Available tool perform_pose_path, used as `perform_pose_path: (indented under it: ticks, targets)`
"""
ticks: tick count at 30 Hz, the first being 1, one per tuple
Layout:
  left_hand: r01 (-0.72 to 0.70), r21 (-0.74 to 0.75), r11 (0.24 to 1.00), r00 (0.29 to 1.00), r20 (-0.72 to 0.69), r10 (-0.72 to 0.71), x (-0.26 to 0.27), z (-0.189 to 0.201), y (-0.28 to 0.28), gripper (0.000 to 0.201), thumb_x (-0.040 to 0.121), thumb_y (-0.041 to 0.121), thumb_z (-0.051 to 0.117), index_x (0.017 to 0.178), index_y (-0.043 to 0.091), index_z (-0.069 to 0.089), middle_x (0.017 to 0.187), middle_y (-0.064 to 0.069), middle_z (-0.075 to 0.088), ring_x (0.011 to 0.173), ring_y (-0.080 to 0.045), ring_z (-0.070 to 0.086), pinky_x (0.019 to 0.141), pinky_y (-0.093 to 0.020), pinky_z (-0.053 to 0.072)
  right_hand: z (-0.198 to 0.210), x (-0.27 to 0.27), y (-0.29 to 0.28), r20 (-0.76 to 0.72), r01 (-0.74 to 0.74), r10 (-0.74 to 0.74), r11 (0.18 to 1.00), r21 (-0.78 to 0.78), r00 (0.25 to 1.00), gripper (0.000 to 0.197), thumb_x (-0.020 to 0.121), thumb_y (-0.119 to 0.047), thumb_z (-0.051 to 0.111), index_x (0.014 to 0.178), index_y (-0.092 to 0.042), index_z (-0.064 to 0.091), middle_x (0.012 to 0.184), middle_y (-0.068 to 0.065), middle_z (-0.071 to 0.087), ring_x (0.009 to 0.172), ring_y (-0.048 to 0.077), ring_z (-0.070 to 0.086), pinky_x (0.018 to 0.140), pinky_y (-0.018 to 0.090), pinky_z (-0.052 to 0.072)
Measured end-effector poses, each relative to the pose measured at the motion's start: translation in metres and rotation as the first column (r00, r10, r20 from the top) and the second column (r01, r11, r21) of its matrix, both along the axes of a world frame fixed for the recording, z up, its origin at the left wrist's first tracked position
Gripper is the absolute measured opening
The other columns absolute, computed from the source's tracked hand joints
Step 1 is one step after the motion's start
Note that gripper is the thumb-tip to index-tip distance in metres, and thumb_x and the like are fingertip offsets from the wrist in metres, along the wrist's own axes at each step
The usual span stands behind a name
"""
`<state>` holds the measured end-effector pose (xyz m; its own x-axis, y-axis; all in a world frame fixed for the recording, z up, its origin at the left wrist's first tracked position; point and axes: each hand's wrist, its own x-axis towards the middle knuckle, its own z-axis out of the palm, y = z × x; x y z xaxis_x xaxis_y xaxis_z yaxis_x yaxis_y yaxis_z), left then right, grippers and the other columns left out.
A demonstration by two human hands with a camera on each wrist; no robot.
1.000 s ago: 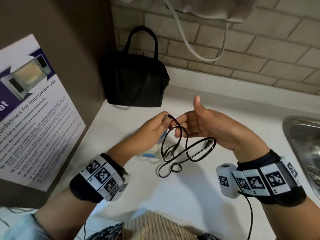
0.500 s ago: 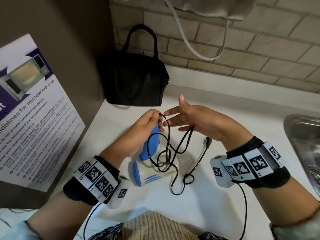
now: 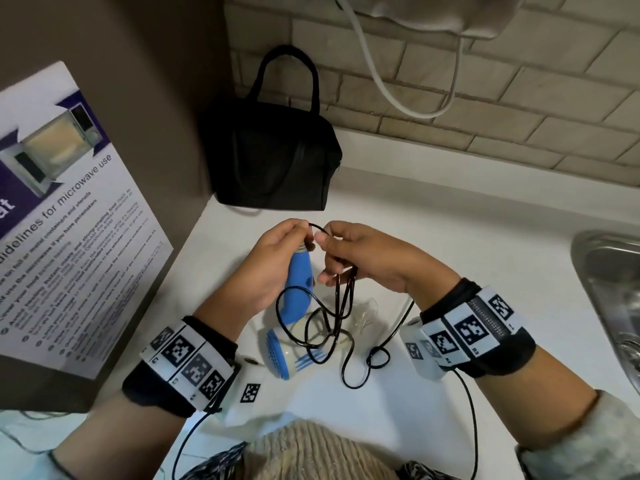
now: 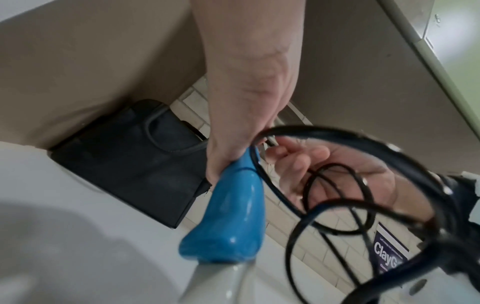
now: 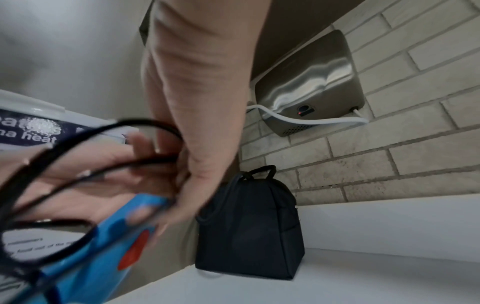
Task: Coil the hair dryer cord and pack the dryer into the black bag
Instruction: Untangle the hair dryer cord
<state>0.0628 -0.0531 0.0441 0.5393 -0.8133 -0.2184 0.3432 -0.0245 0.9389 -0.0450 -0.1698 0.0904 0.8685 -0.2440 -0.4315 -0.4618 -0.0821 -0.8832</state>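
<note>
I am gripping the blue handle of the hair dryer [image 3: 296, 289] with my left hand [image 3: 273, 268], fingers curled round its top end, and the same fingers are pinching a strand of the black cord [image 3: 341, 299] there. The dryer's white barrel with its blue rear grille is hanging low over the white counter [image 3: 450, 209]; I cannot tell whether it is touching the surface. My right hand [image 3: 363, 258] is grasping several loops of the cord, fingers bent round them just beside the left hand's fingertips. The gathered loops are hanging down from the right hand across the dryer's barrel, and one loose loop is trailing lower, near the right wrist. In the left wrist view the cord [image 4: 337, 185] is lying across the right palm. The black bag [image 3: 273, 161] is standing upright in the back corner of the counter, against the brick wall and the brown side panel, well apart from the hands, with its handles up. A steel sink [image 3: 609, 299] is sitting at the far right.
</note>
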Motion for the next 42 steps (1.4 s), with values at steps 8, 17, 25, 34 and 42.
perform_pose_path:
  ticks: [8,17,25,34,42]
  targets:
    - [0.041,-0.053,0.998,0.999,-0.002,-0.042,0.011,-0.011,0.018,0.034,0.100,0.030,0.039,0.072,0.014,0.049,0.073,0.003,0.047,0.070,-0.010,0.047,0.078,-0.041,0.044,-0.003,0.003,-0.008,0.102,0.078,-0.084,0.995,0.057,0.991,0.025,0.098,-0.030,0.050,0.087,-0.014,0.066,0.052,-0.009,0.028,0.048,0.008,0.027,0.052,0.019,0.039]
    - [-0.181,0.164,0.970,0.983,-0.013,0.185,0.043,-0.059,0.068,0.030,0.101,0.027,0.041,0.076,0.016,0.054,0.078,0.001,0.053,0.084,-0.020,0.055,0.067,-0.030,0.049,-0.044,-0.009,-0.041,-0.059,0.184,-0.185,0.983,-0.024,0.981,0.024,0.095,-0.028,0.056,0.078,-0.016,0.068,0.047,-0.012,0.028,0.046,0.008,0.026,0.049,0.019,0.034]
    - [-0.227,0.309,0.924,0.971,0.002,0.238,0.070,-0.095,0.087,0.035,0.100,0.024,0.042,0.070,0.019,0.059,0.077,0.000,0.053,0.078,-0.018,0.049,0.078,-0.033,0.041,-0.084,-0.015,-0.054,-0.166,0.353,-0.350,0.936,-0.011,0.922,0.026,0.093,-0.030,0.059,0.074,-0.015,0.067,0.053,-0.007,0.030,0.049,0.010,0.028,0.047,0.022,0.032]
    - [-0.277,0.492,0.826,0.939,0.322,0.123,0.067,-0.106,0.080,0.034,0.099,0.021,0.041,0.071,0.017,0.061,0.095,-0.011,0.067,0.090,-0.027,0.057,0.075,-0.031,0.040,-0.098,-0.010,-0.044,-0.189,0.426,-0.425,0.904,-0.036,0.885,0.029,0.097,-0.023,0.052,0.070,-0.016,0.060,0.055,-0.003,0.026,0.049,0.012,0.024,0.045,0.023,0.029]
    - [-0.292,0.629,0.720,0.529,0.734,-0.426,0.056,-0.090,0.056,0.041,0.094,0.044,0.042,0.110,0.014,0.064,0.103,-0.014,0.068,0.098,-0.036,0.058,0.085,-0.043,0.048,-0.057,0.000,-0.025,-0.074,0.232,-0.252,0.951,-0.205,0.965,0.028,0.098,-0.026,0.048,0.077,-0.014,0.062,0.037,-0.027,0.046,0.052,0.010,0.031,0.052,0.023,0.034]
